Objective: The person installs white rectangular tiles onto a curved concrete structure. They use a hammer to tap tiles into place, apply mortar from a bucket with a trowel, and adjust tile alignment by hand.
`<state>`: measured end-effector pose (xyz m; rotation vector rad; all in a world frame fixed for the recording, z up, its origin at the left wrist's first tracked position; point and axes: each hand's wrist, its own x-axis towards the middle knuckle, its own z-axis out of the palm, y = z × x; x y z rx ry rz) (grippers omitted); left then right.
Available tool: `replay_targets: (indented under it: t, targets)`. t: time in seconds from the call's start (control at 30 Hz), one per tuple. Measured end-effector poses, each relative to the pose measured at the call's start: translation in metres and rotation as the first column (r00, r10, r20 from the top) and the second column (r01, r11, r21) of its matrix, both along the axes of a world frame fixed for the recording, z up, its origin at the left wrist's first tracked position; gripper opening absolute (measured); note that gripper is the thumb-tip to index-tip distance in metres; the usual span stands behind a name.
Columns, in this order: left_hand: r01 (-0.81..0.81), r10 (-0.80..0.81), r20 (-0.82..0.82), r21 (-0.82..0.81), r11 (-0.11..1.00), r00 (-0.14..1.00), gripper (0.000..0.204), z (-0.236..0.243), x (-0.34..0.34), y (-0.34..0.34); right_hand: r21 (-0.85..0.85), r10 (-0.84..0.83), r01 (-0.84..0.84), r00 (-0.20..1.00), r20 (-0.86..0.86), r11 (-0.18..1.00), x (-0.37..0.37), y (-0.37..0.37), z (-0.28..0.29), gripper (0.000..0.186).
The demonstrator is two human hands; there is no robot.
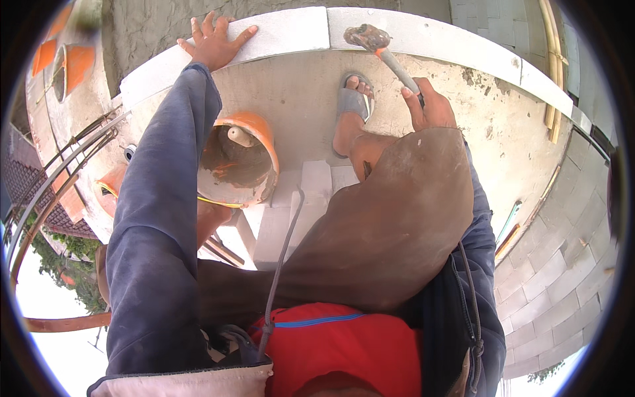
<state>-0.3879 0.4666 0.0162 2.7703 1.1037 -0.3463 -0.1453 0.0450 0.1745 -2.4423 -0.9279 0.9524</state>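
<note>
My left hand [215,44] lies with its fingers spread on top of a white block [284,32] at the far side. My right hand [431,106] grips the grey handle of a mallet [399,68], its dark head smeared with mortar. That head is over a second white block [423,36], just right of the joint between the two; I cannot tell whether it touches. Near my left forearm stands an orange bucket [266,132] with wet grey mortar [231,159] inside. A pale rounded piece [239,136] sticks out of the mortar.
My sandalled foot [355,109] rests on the concrete surface [301,86] below the blocks. Bent rods [63,172] and orange pieces [79,63] are at the left. Wooden poles [554,66] and a grey block wall [562,264] stand at the right. Pale blocks [311,182] lie below the bucket.
</note>
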Motion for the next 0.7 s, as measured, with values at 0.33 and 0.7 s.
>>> replay_targets:
  t: [0.33,0.7]
  targets:
    - [-0.059,0.059,0.018,0.005,0.998,0.998,0.099,0.0,0.003,-0.016,-0.114,0.365,-0.357,0.929,0.054,0.927,-0.002,0.096,-0.048,0.04]
    - [-0.098,0.097,0.057,0.018,0.995,0.994,0.101,0.012,0.001,-0.015,0.122,0.224,-0.237,0.968,0.113,0.964,-0.016,0.104,-0.02,0.035]
